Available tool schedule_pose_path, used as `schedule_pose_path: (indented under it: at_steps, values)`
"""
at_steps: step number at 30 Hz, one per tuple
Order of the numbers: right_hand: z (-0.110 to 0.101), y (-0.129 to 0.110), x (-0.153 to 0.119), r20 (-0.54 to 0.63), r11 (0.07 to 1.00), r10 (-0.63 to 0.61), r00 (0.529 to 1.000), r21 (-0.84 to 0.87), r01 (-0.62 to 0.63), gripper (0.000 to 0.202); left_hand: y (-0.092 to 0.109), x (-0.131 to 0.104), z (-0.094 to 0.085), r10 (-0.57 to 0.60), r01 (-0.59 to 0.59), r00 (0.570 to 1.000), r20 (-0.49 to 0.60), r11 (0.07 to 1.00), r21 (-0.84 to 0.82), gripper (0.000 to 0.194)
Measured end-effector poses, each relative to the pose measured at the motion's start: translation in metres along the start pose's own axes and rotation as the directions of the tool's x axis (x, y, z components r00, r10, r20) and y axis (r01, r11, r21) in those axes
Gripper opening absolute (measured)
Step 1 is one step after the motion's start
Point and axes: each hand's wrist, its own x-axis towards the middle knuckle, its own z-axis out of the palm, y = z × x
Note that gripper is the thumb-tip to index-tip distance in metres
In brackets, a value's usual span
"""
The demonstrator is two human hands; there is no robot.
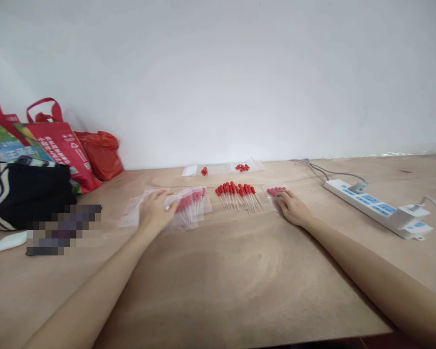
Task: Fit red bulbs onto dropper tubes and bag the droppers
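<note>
My left hand [155, 209] reaches over clear plastic bags [130, 214] at the left of the middle, its fingers bent against the thin film. Beside its thumb are bagged red-tipped pieces [191, 199] with thin pale stems. In the middle, a loose fanned row of red-headed pieces with pale stems [236, 194] lies on the table, heads toward the wall. My right hand [293, 207] rests at the right of this row. Its fingers lie extended over a small clear bag [272, 199] with red pieces [275, 190] inside; the fingertips partly cover it.
Near the wall lie flat clear bags [218, 169] with small red pieces [242, 167] on them. A white power strip [376, 206] with plugs and grey cables [334, 170] is at the right. Red shopping bags [63, 145] and a black striped cloth item [32, 194] stand left on the wooden table [247, 286].
</note>
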Motion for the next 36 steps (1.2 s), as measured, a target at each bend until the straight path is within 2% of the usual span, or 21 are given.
schedule_pose_path:
  at_steps: [2, 3, 4, 6, 8, 13, 16, 18, 20, 22, 23, 24, 26, 27, 28, 29, 30, 31, 33, 34, 36]
  values:
    - [0.000, -0.003, -0.001, -0.045, 0.999, 0.011, 0.999, -0.032, -0.012, 0.030, -0.032, 0.012, 0.000, -0.203, 0.198, 0.978, 0.056, 0.976, 0.087, 0.039]
    - [0.000, -0.005, -0.001, -0.066, 0.999, 0.009, 0.998, -0.049, -0.012, 0.029, -0.047, 0.016, 0.001, -0.253, 0.243, 0.963, 0.098, 0.965, 0.100, 0.046]
    - [-0.001, -0.008, -0.001, -0.084, 0.998, 0.001, 0.996, -0.066, -0.007, 0.028, -0.060, 0.018, 0.002, -0.339, 0.325, 0.930, 0.140, 0.939, 0.111, 0.050]
    - [-0.003, -0.017, 0.000, -0.118, 0.994, -0.020, 0.993, -0.108, 0.007, 0.027, -0.079, 0.020, 0.005, -0.373, 0.369, 0.891, 0.258, 0.927, 0.067, 0.058]
    - [-0.005, -0.028, 0.000, -0.133, 0.988, -0.040, 0.990, -0.151, 0.020, 0.025, -0.089, 0.019, 0.007, -0.373, 0.379, 0.884, 0.282, 0.925, 0.036, 0.055]
    - [-0.001, -0.057, 0.000, -0.082, 0.985, 0.021, 0.996, -0.171, -0.034, 0.024, -0.088, 0.018, -0.004, -0.375, 0.383, 0.901, 0.219, 0.924, 0.007, 0.028]
    - [0.005, -0.070, 0.005, -0.044, 0.987, 0.122, 0.992, -0.101, -0.126, 0.027, -0.079, 0.021, -0.019, -0.398, 0.401, 0.914, 0.078, 0.916, -0.024, 0.024]
    - [0.007, -0.075, 0.011, -0.005, 0.977, 0.206, 0.978, -0.058, -0.206, 0.033, -0.067, 0.023, -0.026, -0.407, 0.390, 0.913, -0.027, 0.890, -0.238, 0.026]
    - [0.007, -0.078, 0.022, 0.051, 0.955, 0.295, 0.954, -0.042, -0.293, 0.038, -0.048, 0.022, -0.029, -0.404, 0.355, 0.912, 0.074, 0.684, -0.637, 0.029]
    - [0.006, -0.079, 0.033, 0.146, 0.928, 0.373, 0.916, -0.057, -0.368, 0.040, -0.024, 0.016, -0.026, -0.217, 0.382, 0.924, 0.315, 0.491, -0.783, 0.033]
    - [0.006, -0.080, 0.038, 0.197, 0.917, 0.399, 0.896, -0.069, -0.393, 0.039, -0.011, 0.010, -0.023, -0.098, 0.428, 0.896, 0.433, 0.452, -0.783, 0.038]
    - [0.005, -0.080, 0.043, 0.240, 0.908, 0.418, 0.876, -0.082, -0.410, 0.037, 0.001, 0.004, -0.020, 0.028, 0.456, 0.854, 0.519, 0.441, -0.773, 0.042]
    - [0.005, -0.079, 0.050, 0.290, 0.899, 0.437, 0.851, -0.098, -0.428, 0.033, 0.022, -0.011, -0.012, 0.239, 0.476, 0.730, 0.640, 0.494, -0.727, 0.044]
    - [0.006, -0.079, 0.053, 0.298, 0.897, 0.440, 0.847, -0.100, -0.431, 0.031, 0.030, -0.018, -0.009, 0.323, 0.459, 0.658, 0.680, 0.543, -0.703, 0.043]
    - [0.006, -0.078, 0.054, 0.301, 0.896, 0.442, 0.845, -0.101, -0.433, 0.030, 0.036, -0.025, -0.006, 0.364, 0.420, 0.622, 0.694, 0.593, -0.687, 0.041]
    - [0.007, -0.078, 0.055, 0.307, 0.895, 0.444, 0.842, -0.102, -0.435, 0.029, 0.041, -0.030, -0.004, 0.383, 0.362, 0.614, 0.690, 0.641, -0.677, 0.038]
    - [0.008, -0.077, 0.056, 0.312, 0.894, 0.446, 0.839, -0.103, -0.437, 0.028, 0.044, -0.034, -0.002, 0.395, 0.271, 0.636, 0.663, 0.689, -0.672, 0.034]
    - [0.008, -0.077, 0.057, 0.317, 0.893, 0.447, 0.836, -0.103, -0.438, 0.027, 0.047, -0.037, -0.002, 0.397, 0.153, 0.687, 0.609, 0.740, -0.655, 0.031]
    - [0.009, -0.076, 0.058, 0.326, 0.892, 0.448, 0.832, -0.103, -0.440, 0.025, 0.052, -0.042, -0.003, 0.415, -0.094, 0.794, 0.445, 0.805, -0.585, 0.028]
    - [0.009, -0.076, 0.058, 0.330, 0.892, 0.449, 0.831, -0.103, -0.441, 0.024, 0.055, -0.044, -0.004, 0.442, -0.197, 0.822, 0.358, 0.812, -0.549, 0.027]
    - [0.009, -0.077, 0.059, 0.334, 0.891, 0.450, 0.828, -0.101, -0.443, 0.021, 0.061, -0.049, -0.008, 0.530, -0.334, 0.806, 0.264, 0.775, -0.537, 0.026]
